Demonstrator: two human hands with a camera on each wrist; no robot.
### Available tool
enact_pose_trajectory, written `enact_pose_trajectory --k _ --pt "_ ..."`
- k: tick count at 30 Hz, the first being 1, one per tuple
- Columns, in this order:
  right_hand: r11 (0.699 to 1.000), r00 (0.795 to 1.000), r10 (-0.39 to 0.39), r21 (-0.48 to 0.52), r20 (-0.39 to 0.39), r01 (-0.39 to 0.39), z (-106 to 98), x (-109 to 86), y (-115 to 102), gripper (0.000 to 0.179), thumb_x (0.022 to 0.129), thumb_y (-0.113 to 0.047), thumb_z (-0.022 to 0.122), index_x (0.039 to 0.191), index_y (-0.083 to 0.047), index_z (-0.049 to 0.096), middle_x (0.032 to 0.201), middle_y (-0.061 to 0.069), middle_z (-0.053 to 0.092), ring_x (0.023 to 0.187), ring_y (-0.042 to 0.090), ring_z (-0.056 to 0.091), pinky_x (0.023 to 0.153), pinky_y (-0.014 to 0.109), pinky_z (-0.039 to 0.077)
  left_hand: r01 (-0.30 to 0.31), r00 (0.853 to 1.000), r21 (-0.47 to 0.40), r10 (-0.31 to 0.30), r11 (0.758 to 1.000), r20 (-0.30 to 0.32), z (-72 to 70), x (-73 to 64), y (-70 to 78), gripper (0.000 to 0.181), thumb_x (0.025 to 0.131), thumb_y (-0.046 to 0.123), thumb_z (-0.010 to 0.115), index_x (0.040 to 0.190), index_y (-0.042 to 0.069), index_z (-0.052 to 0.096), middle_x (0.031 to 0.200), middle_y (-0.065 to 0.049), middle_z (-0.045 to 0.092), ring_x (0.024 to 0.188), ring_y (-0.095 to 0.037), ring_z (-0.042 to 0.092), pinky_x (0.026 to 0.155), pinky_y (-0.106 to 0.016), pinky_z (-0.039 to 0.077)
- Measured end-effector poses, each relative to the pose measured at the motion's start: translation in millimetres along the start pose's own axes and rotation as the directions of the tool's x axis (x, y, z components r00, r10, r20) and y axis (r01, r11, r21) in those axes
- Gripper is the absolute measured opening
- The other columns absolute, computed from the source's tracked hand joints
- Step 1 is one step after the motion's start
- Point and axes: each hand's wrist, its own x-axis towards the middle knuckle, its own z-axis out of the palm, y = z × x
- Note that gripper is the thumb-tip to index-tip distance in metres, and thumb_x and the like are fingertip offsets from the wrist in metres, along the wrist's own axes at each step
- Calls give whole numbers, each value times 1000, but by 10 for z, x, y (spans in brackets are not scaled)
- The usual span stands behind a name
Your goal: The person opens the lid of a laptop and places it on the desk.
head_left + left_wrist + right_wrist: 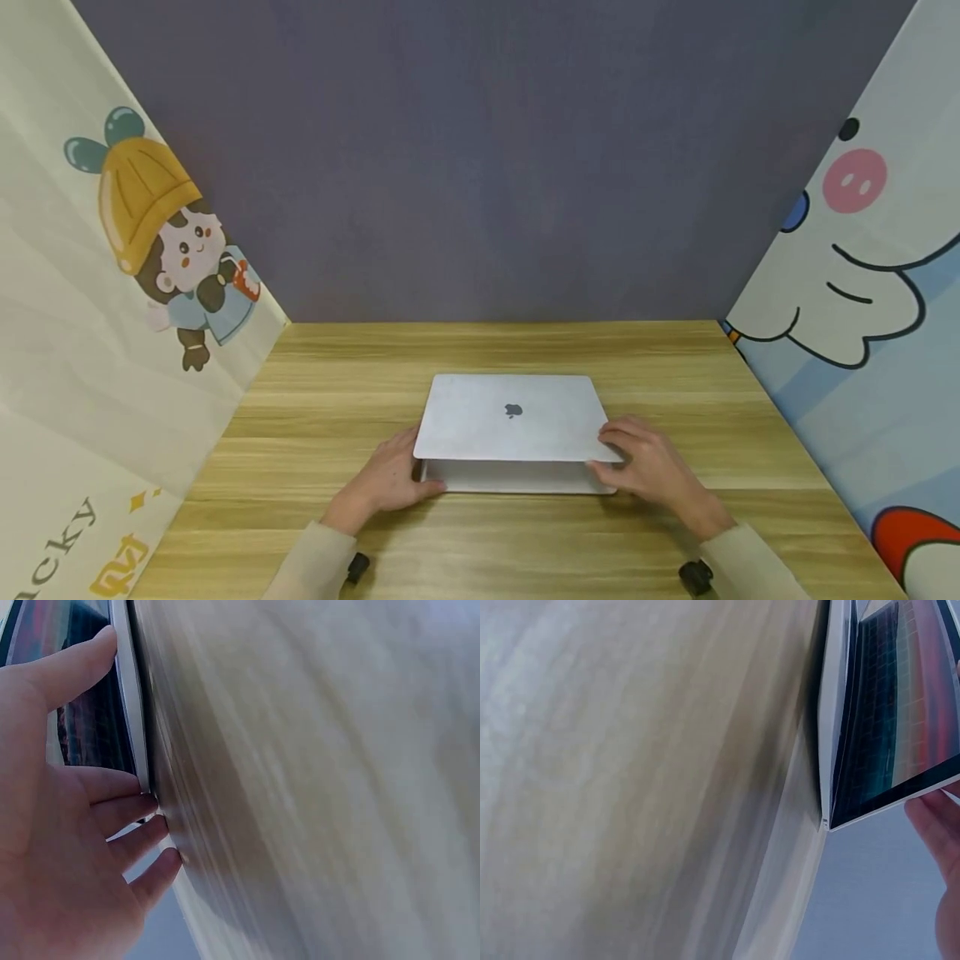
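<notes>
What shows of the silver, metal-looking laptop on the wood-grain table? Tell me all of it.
The silver, metal-looking laptop lies partly open on the striped wood-grain table. A dark apple-shaped logo marks the smooth lid, which tilts above the flat base. Inside, the black-bordered screen shows teal and red colours. The person's bare right hand grips the lid's right edge; the left hand touches the base's front left corner.

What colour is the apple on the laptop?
The apple is dark grey; the head view shows it best.
</notes>
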Motion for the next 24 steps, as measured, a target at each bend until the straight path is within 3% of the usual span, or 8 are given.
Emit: enact_pose_trajectory --k 12,19,24 --pt "998 999 40 41 -36 -38 -30 91 23 49 90 -52 70 83 -4 75 89 4 72 79 21 67 67 35 58 0 1000 75 -2 997 21 7 31 9 101 82 59 75 158 6 34 153 -21 45 139 -40 44 107 -60 41" --pt "998 996 59 33 -60 -57 -29 119 32 55 93 -58 62 83 -5 75 88 4 72 79 20 67 66 35 58 17 999 68 -20 998 34 9 41 5 100 82 60 75 157 6 36 154 -22 44 140 -41 42 108 -60 40" --pt "997 993 71 41 -93 -68 -31 155 50 52 93 -56 64 83 -6 74 88 4 71 79 20 66 65 33 56 28 998 81 -32 996 51 -10 49 7 99 83 62 73 156 4 39 155 -21 44 142 -41 40 110 -61 38"
